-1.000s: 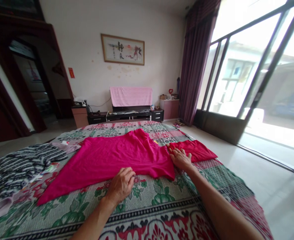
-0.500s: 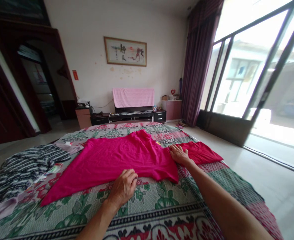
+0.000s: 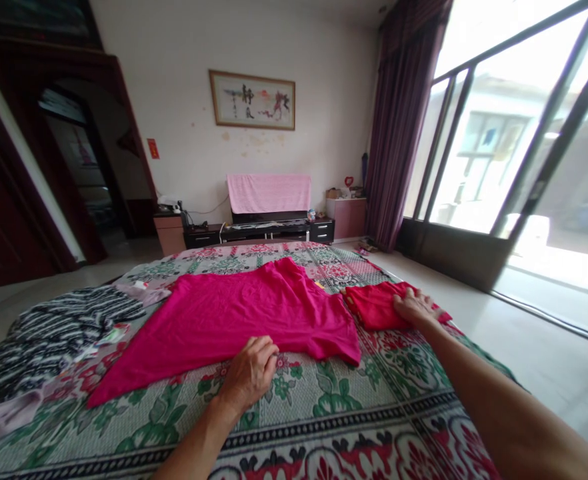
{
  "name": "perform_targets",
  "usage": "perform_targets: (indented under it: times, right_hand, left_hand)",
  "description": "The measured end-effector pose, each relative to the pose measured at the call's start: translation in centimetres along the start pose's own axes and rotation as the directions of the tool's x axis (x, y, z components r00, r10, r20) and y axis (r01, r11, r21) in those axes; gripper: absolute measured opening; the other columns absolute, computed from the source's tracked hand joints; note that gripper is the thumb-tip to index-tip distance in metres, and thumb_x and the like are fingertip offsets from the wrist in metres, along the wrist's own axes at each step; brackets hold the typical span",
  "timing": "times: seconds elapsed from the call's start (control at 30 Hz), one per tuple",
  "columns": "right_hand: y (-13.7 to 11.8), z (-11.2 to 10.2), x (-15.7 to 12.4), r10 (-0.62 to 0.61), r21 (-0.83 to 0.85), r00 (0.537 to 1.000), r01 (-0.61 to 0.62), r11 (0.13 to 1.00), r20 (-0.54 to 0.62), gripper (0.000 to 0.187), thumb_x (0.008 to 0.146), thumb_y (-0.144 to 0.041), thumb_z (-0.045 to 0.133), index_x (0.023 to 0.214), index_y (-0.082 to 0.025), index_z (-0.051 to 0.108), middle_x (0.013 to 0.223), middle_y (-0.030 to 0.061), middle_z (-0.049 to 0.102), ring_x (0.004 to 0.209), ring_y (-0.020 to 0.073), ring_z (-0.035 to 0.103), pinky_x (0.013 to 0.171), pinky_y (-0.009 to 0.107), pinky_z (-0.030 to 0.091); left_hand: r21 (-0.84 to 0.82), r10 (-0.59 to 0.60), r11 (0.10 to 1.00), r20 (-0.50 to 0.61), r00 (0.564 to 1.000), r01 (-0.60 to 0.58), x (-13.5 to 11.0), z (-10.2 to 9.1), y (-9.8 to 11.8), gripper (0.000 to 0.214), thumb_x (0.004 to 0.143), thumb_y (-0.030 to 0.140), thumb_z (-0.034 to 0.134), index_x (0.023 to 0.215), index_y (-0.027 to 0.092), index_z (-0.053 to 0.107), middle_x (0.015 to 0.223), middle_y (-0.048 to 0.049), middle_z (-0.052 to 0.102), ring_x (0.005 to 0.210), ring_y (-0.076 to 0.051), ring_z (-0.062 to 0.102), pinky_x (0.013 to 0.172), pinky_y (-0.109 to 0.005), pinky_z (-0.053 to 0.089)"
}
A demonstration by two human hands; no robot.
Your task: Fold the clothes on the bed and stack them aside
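Observation:
A bright pink T-shirt [image 3: 234, 307] lies spread out, slightly wrinkled, on a patterned bedspread [image 3: 334, 400]. At its near edge my left hand [image 3: 254, 367] is closed, its curled fingers pinching the fabric. A red folded garment [image 3: 377, 307] lies to the right of the T-shirt. My right hand [image 3: 417, 308] rests on the right part of that red garment, fingers stretched out and not gripping. A small yellow tag [image 3: 319, 285] shows near the T-shirt's far right edge.
To the left lies a heap of black-and-white striped clothing [image 3: 69, 327], with pale pink cloth [image 3: 9, 420] beside it. Beyond the bed stands a low black cabinet [image 3: 204, 237], with a pink towel [image 3: 269, 193] above it. A glass door [image 3: 474, 167] is at the right.
My right hand has moved right, from the T-shirt's right edge onto the red garment. The red garment's left end now shows fully. My left hand has stayed at the near edge.

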State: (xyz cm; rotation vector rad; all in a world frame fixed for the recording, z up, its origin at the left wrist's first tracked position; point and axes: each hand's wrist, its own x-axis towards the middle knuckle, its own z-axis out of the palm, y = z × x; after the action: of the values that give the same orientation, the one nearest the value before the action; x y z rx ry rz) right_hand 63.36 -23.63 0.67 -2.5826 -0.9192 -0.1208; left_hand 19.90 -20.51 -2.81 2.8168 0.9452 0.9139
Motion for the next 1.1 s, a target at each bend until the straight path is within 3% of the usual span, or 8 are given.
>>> perform_targets:
  times: [0.1, 0.2, 0.3, 0.37, 0.53, 0.73, 1.0, 1.1]
  right_hand:
    - [0.2, -0.5, -0.1, -0.003, 0.011, 0.999, 0.004, 1.000, -0.046, 0.055, 0.088, -0.045, 0.035, 0.125, -0.011, 0.056, 0.136, 0.0257, 0.045, 0.121, 0.0388, 0.042, 0.094, 0.056, 0.031]
    - [-2.4, -1.1, -1.5, -0.164, 0.033, 0.975, 0.171, 0.985, -0.152, 0.048, 0.092, -0.037, 0.030, 0.128, -0.017, 0.054, 0.136, 0.0166, 0.049, 0.119, 0.0290, 0.048, 0.094, 0.042, 0.037]
    - [-6.3, -1.6, -3.6, -0.498, 0.096, 0.861, 0.507, 0.857, -0.103, 0.038, 0.091, -0.031, 0.034, 0.114, -0.022, 0.063, 0.114, 0.0080, 0.066, 0.101, 0.0209, 0.059, 0.085, 0.027, 0.041]
    - [-8.7, -1.8, -4.8, -0.591, 0.072, 0.807, 0.589, 0.805, -0.001, 0.035, 0.089, -0.031, 0.038, 0.108, -0.022, 0.066, 0.101, 0.0072, 0.070, 0.093, 0.0208, 0.063, 0.078, 0.026, 0.042]
    - [-12.2, -1.1, -6.3, -0.503, -0.177, 0.854, 0.519, 0.836, 0.130, 0.034, 0.088, -0.030, 0.039, 0.095, -0.018, 0.070, 0.094, 0.0124, 0.071, 0.090, 0.0247, 0.063, 0.079, 0.034, 0.039]
    - [-13.0, 1.0, -6.3, -0.500, -0.232, 0.851, 0.525, 0.819, 0.161, 0.029, 0.086, -0.030, 0.044, 0.091, -0.015, 0.069, 0.092, 0.0131, 0.070, 0.100, 0.0305, 0.057, 0.088, 0.044, 0.032]
    - [-11.7, 1.8, -6.6, -0.440, -0.216, 0.897, 0.435, 0.874, 0.026, 0.026, 0.086, -0.023, 0.044, 0.104, -0.017, 0.062, 0.107, 0.0131, 0.063, 0.104, 0.0304, 0.052, 0.089, 0.047, 0.030]
    - [-11.4, 1.4, -7.2, -0.472, -0.191, 0.880, 0.456, 0.869, -0.046, 0.030, 0.086, -0.021, 0.045, 0.110, -0.018, 0.061, 0.112, 0.0137, 0.060, 0.103, 0.0288, 0.052, 0.088, 0.044, 0.032]
  left_hand:
    - [-0.009, -0.011, 1.000, 0.010, 1.000, 0.011, 0.0, -0.1, 0.1, 0.020, 0.087, 0.015, 0.046, 0.092, 0.020, 0.065, 0.096, -0.0054, 0.064, 0.093, -0.019, 0.056, 0.086, -0.034, 0.048]
    - [-0.012, -0.018, 1.000, 0.013, 1.000, 0.018, 0.0, -0.2, 0.2, 0.020, 0.087, 0.015, 0.046, 0.091, 0.020, 0.065, 0.095, -0.0051, 0.063, 0.092, -0.019, 0.056, 0.085, -0.034, 0.047]
    - [-0.017, -0.025, 1.000, 0.022, 0.999, 0.025, 0.0, -0.2, 0.2, 0.020, 0.088, 0.016, 0.046, 0.091, 0.020, 0.065, 0.095, -0.0049, 0.063, 0.092, -0.019, 0.056, 0.085, -0.034, 0.047]
    - [-0.022, -0.032, 0.999, 0.031, 0.999, 0.033, 0.0, -0.3, 0.2, 0.020, 0.087, 0.016, 0.046, 0.091, 0.020, 0.065, 0.096, -0.0051, 0.063, 0.092, -0.019, 0.055, 0.085, -0.034, 0.046]
    - [-0.035, -0.040, 0.999, 0.043, 0.998, 0.042, 0.0, -0.3, 0.2, 0.020, 0.088, 0.017, 0.045, 0.092, 0.020, 0.065, 0.096, -0.0048, 0.063, 0.093, -0.019, 0.054, 0.086, -0.033, 0.045]
    - [-0.032, -0.049, 0.998, 0.042, 0.998, 0.050, 0.0, -0.2, 0.2, 0.019, 0.088, 0.017, 0.046, 0.090, 0.019, 0.065, 0.095, -0.0044, 0.062, 0.091, -0.019, 0.053, 0.084, -0.032, 0.044]
    - [-0.017, -0.044, 0.999, 0.042, 0.998, 0.044, 0.1, -0.4, 0.3, 0.018, 0.087, 0.017, 0.047, 0.088, 0.019, 0.064, 0.093, -0.0036, 0.062, 0.090, -0.018, 0.053, 0.083, -0.031, 0.043]
    - [-0.017, -0.035, 0.999, 0.034, 0.999, 0.035, 0.1, -0.3, 0.2, 0.018, 0.087, 0.016, 0.047, 0.088, 0.019, 0.064, 0.093, -0.0037, 0.062, 0.090, -0.018, 0.053, 0.085, -0.031, 0.042]
